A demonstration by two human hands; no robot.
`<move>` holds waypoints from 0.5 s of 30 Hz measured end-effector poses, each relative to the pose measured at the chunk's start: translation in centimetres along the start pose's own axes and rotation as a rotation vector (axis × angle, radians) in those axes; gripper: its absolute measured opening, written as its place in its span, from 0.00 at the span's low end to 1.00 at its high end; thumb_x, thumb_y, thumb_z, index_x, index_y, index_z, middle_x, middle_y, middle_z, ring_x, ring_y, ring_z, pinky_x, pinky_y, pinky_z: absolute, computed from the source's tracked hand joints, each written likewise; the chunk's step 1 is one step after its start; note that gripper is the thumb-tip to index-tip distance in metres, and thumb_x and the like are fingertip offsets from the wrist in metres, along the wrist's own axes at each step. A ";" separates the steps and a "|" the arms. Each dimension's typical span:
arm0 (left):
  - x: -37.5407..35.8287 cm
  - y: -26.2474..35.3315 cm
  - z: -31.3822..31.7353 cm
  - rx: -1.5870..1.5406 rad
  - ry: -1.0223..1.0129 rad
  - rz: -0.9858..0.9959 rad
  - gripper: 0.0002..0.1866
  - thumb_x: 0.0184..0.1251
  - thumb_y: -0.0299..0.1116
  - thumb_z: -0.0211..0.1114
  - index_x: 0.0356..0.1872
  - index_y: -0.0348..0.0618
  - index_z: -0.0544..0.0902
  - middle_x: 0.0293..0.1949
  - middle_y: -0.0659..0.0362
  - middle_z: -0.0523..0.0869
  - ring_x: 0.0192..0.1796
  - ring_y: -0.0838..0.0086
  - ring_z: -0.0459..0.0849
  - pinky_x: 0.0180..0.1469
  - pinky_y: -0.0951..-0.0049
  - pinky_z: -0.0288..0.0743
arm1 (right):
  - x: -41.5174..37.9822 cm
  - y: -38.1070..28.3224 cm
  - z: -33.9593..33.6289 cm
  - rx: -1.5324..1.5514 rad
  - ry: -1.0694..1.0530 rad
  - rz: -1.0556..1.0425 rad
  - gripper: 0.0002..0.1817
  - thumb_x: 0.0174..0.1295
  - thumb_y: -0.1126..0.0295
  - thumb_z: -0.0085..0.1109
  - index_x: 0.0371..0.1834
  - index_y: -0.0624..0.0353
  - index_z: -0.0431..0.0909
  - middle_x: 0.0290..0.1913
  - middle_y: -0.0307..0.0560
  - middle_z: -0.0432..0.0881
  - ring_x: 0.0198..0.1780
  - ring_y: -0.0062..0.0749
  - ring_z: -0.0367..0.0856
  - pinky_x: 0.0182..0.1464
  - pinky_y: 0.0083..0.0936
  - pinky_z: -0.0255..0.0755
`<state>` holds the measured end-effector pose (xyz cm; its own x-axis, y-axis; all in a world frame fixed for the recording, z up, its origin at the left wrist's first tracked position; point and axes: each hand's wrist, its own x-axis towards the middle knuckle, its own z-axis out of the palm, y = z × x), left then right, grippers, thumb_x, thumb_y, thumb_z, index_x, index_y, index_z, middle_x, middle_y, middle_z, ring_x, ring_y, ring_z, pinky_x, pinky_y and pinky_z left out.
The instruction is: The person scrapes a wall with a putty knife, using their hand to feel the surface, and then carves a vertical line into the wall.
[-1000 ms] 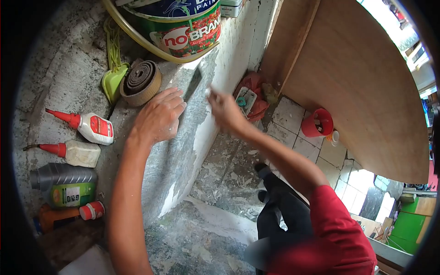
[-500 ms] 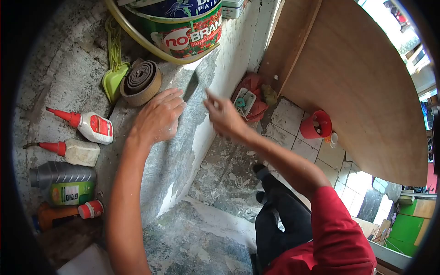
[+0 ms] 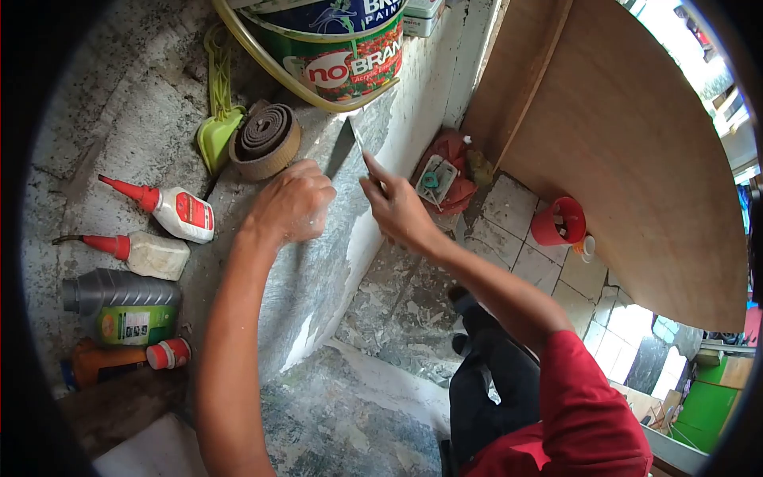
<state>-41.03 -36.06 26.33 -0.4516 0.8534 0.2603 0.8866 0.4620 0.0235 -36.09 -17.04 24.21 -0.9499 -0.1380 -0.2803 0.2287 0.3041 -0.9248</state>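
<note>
My right hand [image 3: 395,205] is closed around a thin flat metal blade [image 3: 357,135], which points up toward the paint bucket [image 3: 342,60]. Its handle is hidden in the fingers. My left hand [image 3: 296,203] rests in a loose fist on the grey, scraped ledge [image 3: 318,262]; whatever it may hold is hidden. Just above the left hand sits a rolled brown strip [image 3: 266,143], with a light green dustpan-like scoop [image 3: 217,141] to its left.
Two red-capped glue bottles [image 3: 184,213] [image 3: 159,256], a grey bottle [image 3: 131,306] and a small red-and-white container [image 3: 168,354] stand along the left. At right are a red bucket [image 3: 558,222], a filled tray [image 3: 435,181] and a curved wooden panel [image 3: 628,159].
My left hand's fingers have curled in from a flatter pose. The blade in my right hand shows more clearly now. The whole view has shifted slightly, moving things to the right.
</note>
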 end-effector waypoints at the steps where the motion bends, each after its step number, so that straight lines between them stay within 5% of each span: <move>1: 0.1 0.0 0.1 0.000 0.014 0.006 0.02 0.36 0.21 0.58 0.13 0.39 0.74 0.21 0.52 0.76 0.32 0.57 0.76 0.41 0.63 0.72 | 0.1 0.3 0.2 0.024 0.023 -0.034 0.29 0.68 0.66 0.48 0.72 0.56 0.57 0.25 0.60 0.80 0.28 0.46 0.82 0.39 0.38 0.74; 5: 0.2 -0.4 0.1 -0.009 0.018 0.005 0.03 0.36 0.21 0.58 0.13 0.39 0.74 0.21 0.52 0.76 0.32 0.57 0.76 0.41 0.63 0.72 | -0.1 4.0 3.2 -0.079 0.183 -0.513 0.28 0.68 0.68 0.47 0.72 0.57 0.56 0.22 0.64 0.74 0.24 0.52 0.75 0.35 0.38 0.71; 8: 0.1 0.0 0.2 -0.019 0.021 0.004 0.03 0.36 0.20 0.58 0.13 0.39 0.74 0.20 0.52 0.75 0.32 0.57 0.76 0.41 0.63 0.72 | -0.3 1.2 1.9 0.034 0.085 -0.241 0.28 0.67 0.70 0.48 0.71 0.59 0.57 0.27 0.70 0.74 0.30 0.62 0.77 0.38 0.40 0.71; 13: 0.1 0.1 0.0 -0.040 0.037 -0.006 0.04 0.36 0.18 0.57 0.13 0.39 0.74 0.21 0.52 0.76 0.32 0.57 0.76 0.39 0.62 0.72 | -1.2 0.9 3.5 -0.035 0.176 -0.487 0.29 0.66 0.71 0.46 0.71 0.60 0.56 0.29 0.71 0.77 0.29 0.63 0.77 0.41 0.44 0.72; 14: 0.0 0.1 0.0 -0.042 0.030 -0.004 0.04 0.36 0.19 0.57 0.13 0.39 0.73 0.20 0.52 0.76 0.31 0.56 0.76 0.39 0.62 0.72 | -0.9 -0.4 1.5 0.098 0.027 -0.099 0.28 0.66 0.71 0.45 0.71 0.60 0.56 0.31 0.72 0.77 0.32 0.63 0.79 0.42 0.46 0.73; 15: -0.1 0.0 -0.1 -0.045 0.029 -0.007 0.04 0.36 0.19 0.57 0.13 0.39 0.73 0.20 0.52 0.76 0.31 0.56 0.76 0.39 0.62 0.72 | -0.6 -1.6 0.8 0.112 0.028 -0.027 0.28 0.67 0.71 0.44 0.71 0.60 0.57 0.32 0.73 0.77 0.33 0.63 0.80 0.42 0.46 0.73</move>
<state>-40.97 -36.19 26.36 -0.4552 0.8427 0.2876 0.8874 0.4559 0.0688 -35.74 -18.25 25.67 -0.9611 -0.1182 -0.2495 0.2242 0.1935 -0.9551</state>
